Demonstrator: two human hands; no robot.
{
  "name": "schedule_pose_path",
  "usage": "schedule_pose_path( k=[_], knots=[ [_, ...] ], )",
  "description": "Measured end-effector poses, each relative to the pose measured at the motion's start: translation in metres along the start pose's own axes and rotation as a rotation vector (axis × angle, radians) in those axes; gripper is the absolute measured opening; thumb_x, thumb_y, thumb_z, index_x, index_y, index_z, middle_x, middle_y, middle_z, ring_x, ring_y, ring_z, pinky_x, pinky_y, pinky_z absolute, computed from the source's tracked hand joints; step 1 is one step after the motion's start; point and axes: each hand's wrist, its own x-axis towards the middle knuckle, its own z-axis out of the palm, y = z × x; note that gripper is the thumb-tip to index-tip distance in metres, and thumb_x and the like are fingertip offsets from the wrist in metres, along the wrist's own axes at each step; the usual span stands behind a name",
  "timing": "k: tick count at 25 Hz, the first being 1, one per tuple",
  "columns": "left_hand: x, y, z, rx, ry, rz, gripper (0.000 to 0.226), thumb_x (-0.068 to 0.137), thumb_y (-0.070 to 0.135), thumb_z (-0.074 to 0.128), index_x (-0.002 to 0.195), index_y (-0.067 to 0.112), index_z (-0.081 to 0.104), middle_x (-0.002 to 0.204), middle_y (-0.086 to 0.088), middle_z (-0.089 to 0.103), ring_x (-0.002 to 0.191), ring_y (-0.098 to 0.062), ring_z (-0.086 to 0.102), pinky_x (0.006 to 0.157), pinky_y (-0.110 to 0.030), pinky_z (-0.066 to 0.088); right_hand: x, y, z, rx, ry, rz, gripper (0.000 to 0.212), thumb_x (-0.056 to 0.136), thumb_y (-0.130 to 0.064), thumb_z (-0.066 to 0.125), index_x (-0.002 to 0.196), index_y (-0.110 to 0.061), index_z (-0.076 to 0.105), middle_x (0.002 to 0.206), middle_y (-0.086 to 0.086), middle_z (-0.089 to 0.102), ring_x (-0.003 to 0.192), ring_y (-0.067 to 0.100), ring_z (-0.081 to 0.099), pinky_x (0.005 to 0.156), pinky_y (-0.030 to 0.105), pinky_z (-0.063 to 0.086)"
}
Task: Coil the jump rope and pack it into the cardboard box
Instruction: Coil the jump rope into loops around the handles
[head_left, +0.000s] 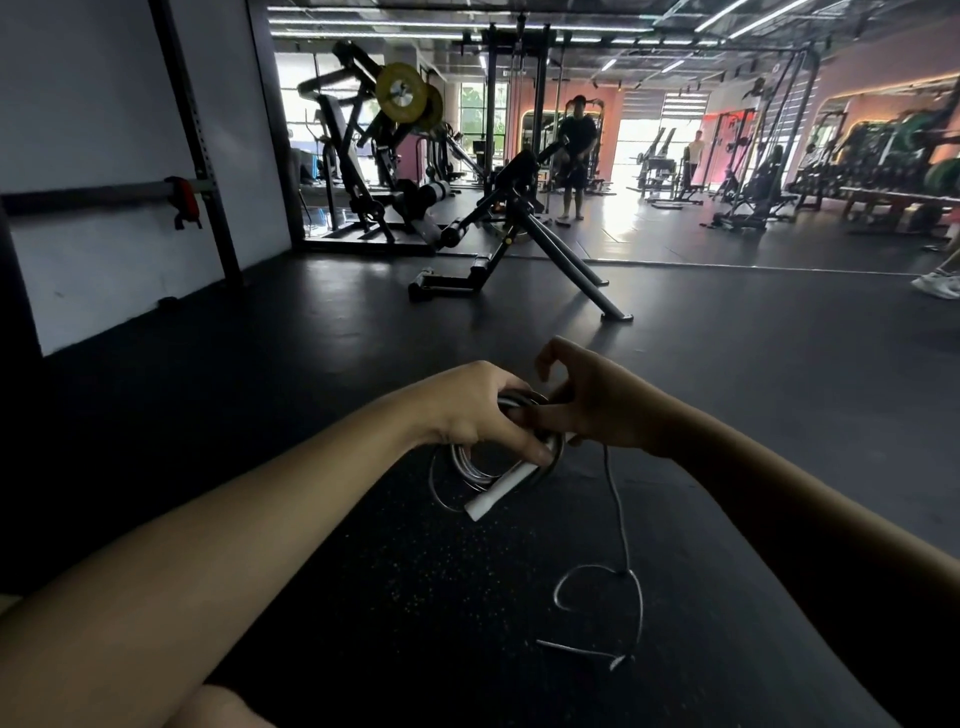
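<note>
The thin grey jump rope (470, 462) hangs mostly coiled, white handle (500, 491) angled down, tail apparently trailing onto the floor.

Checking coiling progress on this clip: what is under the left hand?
Under the left hand hang several rope coils and a white handle, above the dark floor. The grip hides where the loops are gathered. A loose tail trails to the floor.

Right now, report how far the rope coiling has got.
Partly done. Several loops of the jump rope are already gathered, and the left hand grips them with a white handle sticking out below. The right hand pinches the strand feeding into the coil. A loose tail lies curled on the floor, uncoiled. No cardboard box is in view, so packing is left.
</note>
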Motion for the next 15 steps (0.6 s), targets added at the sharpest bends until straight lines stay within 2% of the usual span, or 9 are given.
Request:
schedule_pose_path(
  k=[2, 4, 6, 8, 9, 11, 13, 15],
  knots=[
    [-0.002, 0.003, 0.007, 0.022, 0.037, 0.012, 0.034, 0.07, 0.028, 0.091, 0.1, 0.029, 0.076, 0.09, 0.013, 0.079, 0.086, 0.001, 0.071, 0.084, -0.023, 0.053, -0.005, -0.003, -0.001, 0.092, 0.012, -0.004, 0.056, 0.079, -0.052, 0.078, 0.109, -0.016, 0.049, 0.084, 0.016, 0.077, 0.064, 0.014, 0.062, 0.061, 0.041, 0.055],
    [-0.002, 0.003, 0.01, 0.108, 0.112, 0.042, 0.042, 0.069, 0.034, 0.09, 0.107, 0.03, 0.075, 0.096, 0.013, 0.078, 0.091, 0.0, 0.072, 0.09, -0.03, 0.057, -0.008, -0.005, -0.005, 0.256, 0.058, 0.01, 0.058, 0.078, -0.063, 0.064, 0.107, -0.014, 0.054, 0.077, 0.011, 0.069, 0.058, 0.01, 0.059, 0.052, 0.03, 0.049],
    [-0.004, 0.004, 0.009, 0.115, 0.168, 0.101, 0.038, 0.07, 0.034, 0.089, 0.105, 0.027, 0.074, 0.097, 0.011, 0.078, 0.091, -0.002, 0.072, 0.09, -0.033, 0.059, -0.009, -0.001, -0.014, 0.414, 0.099, 0.028, 0.062, 0.083, -0.068, 0.054, 0.101, -0.009, 0.06, 0.07, 0.01, 0.058, 0.05, 0.013, 0.053, 0.046, 0.026, 0.041],
    [-0.007, 0.006, 0.005, -0.054, 0.191, 0.172, 0.03, 0.075, 0.023, 0.088, 0.102, 0.02, 0.075, 0.096, 0.006, 0.079, 0.092, -0.005, 0.073, 0.087, -0.028, 0.059, -0.009, 0.008, -0.023, 0.53, 0.086, 0.021, 0.079, 0.089, -0.074, 0.049, 0.094, 0.004, 0.06, 0.068, 0.022, 0.047, 0.052, 0.025, 0.045, 0.049, 0.029, 0.038],
    [-0.009, 0.008, 0.003, -0.179, 0.225, 0.2, 0.025, 0.078, 0.016, 0.086, 0.101, 0.016, 0.074, 0.094, 0.006, 0.078, 0.09, -0.004, 0.073, 0.082, -0.021, 0.058, -0.01, 0.015, -0.026, 0.565, 0.084, 0.025, 0.086, 0.089, -0.076, 0.048, 0.09, 0.01, 0.059, 0.067, 0.022, 0.043, 0.056, 0.029, 0.04, 0.053, 0.032, 0.04],
    [-0.007, 0.01, 0.002, -0.421, 0.404, 0.21, 0.018, 0.083, 0.012, 0.08, 0.1, 0.015, 0.073, 0.082, 0.01, 0.076, 0.079, 0.0, 0.071, 0.065, -0.011, 0.053, -0.013, 0.028, -0.026, 0.61, 0.13, 0.055, 0.09, 0.089, -0.076, 0.045, 0.088, 0.012, 0.06, 0.064, 0.02, 0.041, 0.061, 0.032, 0.039, 0.063, 0.038, 0.043],
    [0.0, 0.01, 0.002, -0.651, 0.664, 0.172, 0.014, 0.086, 0.021, 0.079, 0.098, 0.018, 0.073, 0.063, 0.014, 0.066, 0.058, 0.001, 0.06, 0.047, -0.014, 0.045, -0.018, 0.036, -0.015, 0.695, 0.169, 0.08, 0.079, 0.09, -0.073, 0.039, 0.088, 0.001, 0.066, 0.064, 0.009, 0.049, 0.058, 0.027, 0.043, 0.065, 0.039, 0.042],
    [0.009, 0.014, 0.007, -0.878, 0.847, 0.133, 0.015, 0.085, 0.028, 0.079, 0.096, 0.02, 0.073, 0.064, 0.011, 0.059, 0.052, -0.003, 0.047, 0.043, -0.015, 0.039, -0.022, 0.033, 0.003, 0.783, 0.193, 0.059, 0.062, 0.092, -0.071, 0.037, 0.083, -0.02, 0.072, 0.069, 0.001, 0.051, 0.057, 0.017, 0.042, 0.057, 0.033, 0.034]
  ],
)
